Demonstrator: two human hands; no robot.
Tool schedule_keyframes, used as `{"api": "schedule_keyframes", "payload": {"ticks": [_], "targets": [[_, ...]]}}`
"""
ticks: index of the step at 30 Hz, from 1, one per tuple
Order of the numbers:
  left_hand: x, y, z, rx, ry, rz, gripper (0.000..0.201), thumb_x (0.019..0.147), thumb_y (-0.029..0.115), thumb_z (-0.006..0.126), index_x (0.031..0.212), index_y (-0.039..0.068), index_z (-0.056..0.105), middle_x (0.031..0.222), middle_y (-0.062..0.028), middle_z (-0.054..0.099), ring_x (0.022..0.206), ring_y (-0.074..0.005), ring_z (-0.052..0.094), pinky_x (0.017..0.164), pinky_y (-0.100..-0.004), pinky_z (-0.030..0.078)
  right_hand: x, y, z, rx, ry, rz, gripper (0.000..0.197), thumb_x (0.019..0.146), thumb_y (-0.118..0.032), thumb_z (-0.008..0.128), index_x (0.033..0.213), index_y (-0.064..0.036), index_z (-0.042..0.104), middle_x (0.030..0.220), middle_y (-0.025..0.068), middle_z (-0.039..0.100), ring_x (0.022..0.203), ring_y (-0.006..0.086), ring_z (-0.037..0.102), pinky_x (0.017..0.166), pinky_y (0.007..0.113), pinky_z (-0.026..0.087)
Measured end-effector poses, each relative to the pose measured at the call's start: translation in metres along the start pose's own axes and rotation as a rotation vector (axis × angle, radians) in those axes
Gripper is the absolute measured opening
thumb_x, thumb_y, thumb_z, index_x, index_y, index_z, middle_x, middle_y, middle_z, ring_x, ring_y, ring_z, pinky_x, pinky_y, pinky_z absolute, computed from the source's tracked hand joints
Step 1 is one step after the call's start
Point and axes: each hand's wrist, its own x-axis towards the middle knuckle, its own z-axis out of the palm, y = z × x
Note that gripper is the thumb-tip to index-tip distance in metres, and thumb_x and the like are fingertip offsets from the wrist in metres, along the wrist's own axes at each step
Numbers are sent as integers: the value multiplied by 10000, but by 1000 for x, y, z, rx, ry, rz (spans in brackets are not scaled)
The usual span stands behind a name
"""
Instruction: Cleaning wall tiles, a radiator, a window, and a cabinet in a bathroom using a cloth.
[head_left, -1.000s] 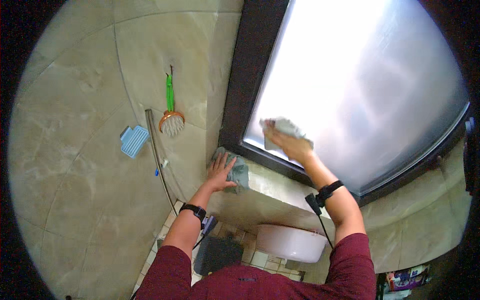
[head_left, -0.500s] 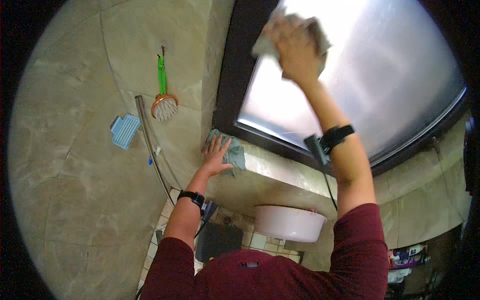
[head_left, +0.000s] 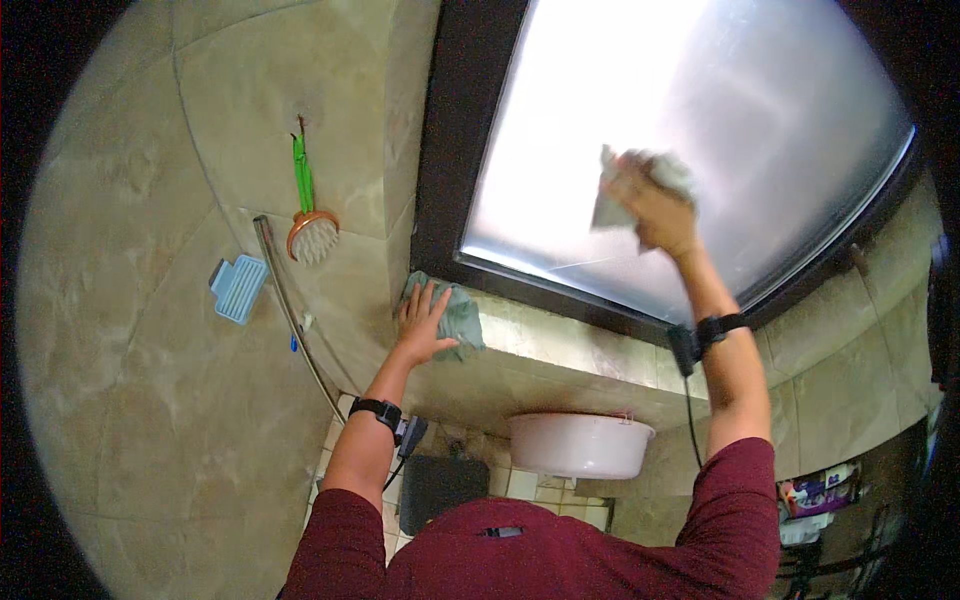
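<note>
My right hand (head_left: 655,215) presses a crumpled grey cloth (head_left: 670,172) against the frosted window pane (head_left: 560,120), its fingers bent over the cloth and blurred by motion. On the tiled sill's left end, my left hand (head_left: 422,322) rests flat with spread fingers on a grey-green cloth (head_left: 461,325). The dark window frame (head_left: 455,150) rises just beyond that hand. Each forearm wears a black strap with a small device and a cable.
A scalp brush (head_left: 314,238) hangs by a green strap on the left wall, near a blue soap dish (head_left: 240,288) and a metal rail (head_left: 290,310). Below the sill are a pink basin (head_left: 580,447) and a dark stool-like square (head_left: 440,490). Packages (head_left: 820,492) stand at right.
My right hand has swept the grey cloth down and to the right, from the pane's upper left toward its middle. My left hand stays on its cloth; the view has shifted slightly.
</note>
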Motion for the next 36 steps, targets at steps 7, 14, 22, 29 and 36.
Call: {"api": "schedule_keyframes", "payload": {"ticks": [7,14,22,29,36], "targets": [[-4,3,1,-23,-24,-3,1088,713,494,780,1546,277,113,1602,-126,60,1471,-359,40,1137,-570,160,118,81,-127,-168,1100,546,671,801,-162,600,1433,-140,375,1512,173,310,1359,388,329,1130,514,221],[9,7,12,-33,20,41,1095,711,479,788,1545,290,104,1602,-113,65,1473,-350,45,1129,-575,187,184,0,-93,-260,781,272,727,771,-258,672,1444,-264,399,1476,172,377,1311,395,392,1081,477,340],[-6,0,2,-45,31,-2,1073,708,451,798,1540,290,138,1603,-108,72,1477,-339,40,1131,-575,185,50,-188,57,275,-293,-312,696,870,-107,458,1524,-212,244,1539,43,324,1322,235,446,1061,395,407],[-5,3,-2,-95,-29,-33,1061,714,425,801,1539,276,152,1605,-114,74,1477,-338,39,1153,-542,142,64,-163,10,293,-109,-106,754,831,-88,537,1519,-144,236,1456,97,408,1345,286,393,1079,392,374],[4,9,-2,-96,18,37,1062,715,426,796,1541,275,146,1604,-121,78,1475,-344,46,1155,-537,140,43,-173,68,129,30,-240,704,856,-135,512,1512,-131,256,1463,61,402,1334,249,411,1098,429,343]]}}
